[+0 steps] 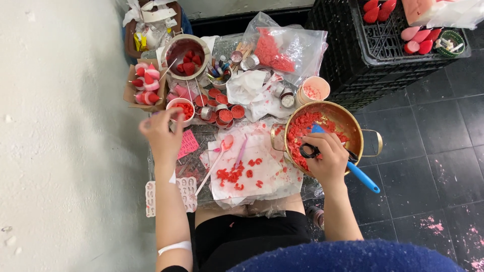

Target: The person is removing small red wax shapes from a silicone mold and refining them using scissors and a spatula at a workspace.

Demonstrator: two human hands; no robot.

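My right hand grips blue-handled scissors over a gold metal pot filled with red chopped pieces. The scissor blades point into the pot. My left hand reaches toward a small white bowl of red bits, fingers spread, holding nothing that I can see. Between the hands lies stained white paper with small red shapes, a pink spoon and a pink stick.
Several small round tins of red wax crowd the table's back. A metal bowl, a plastic bag of red pieces, a pink cup and a white mould sit around. Black crates stand right.
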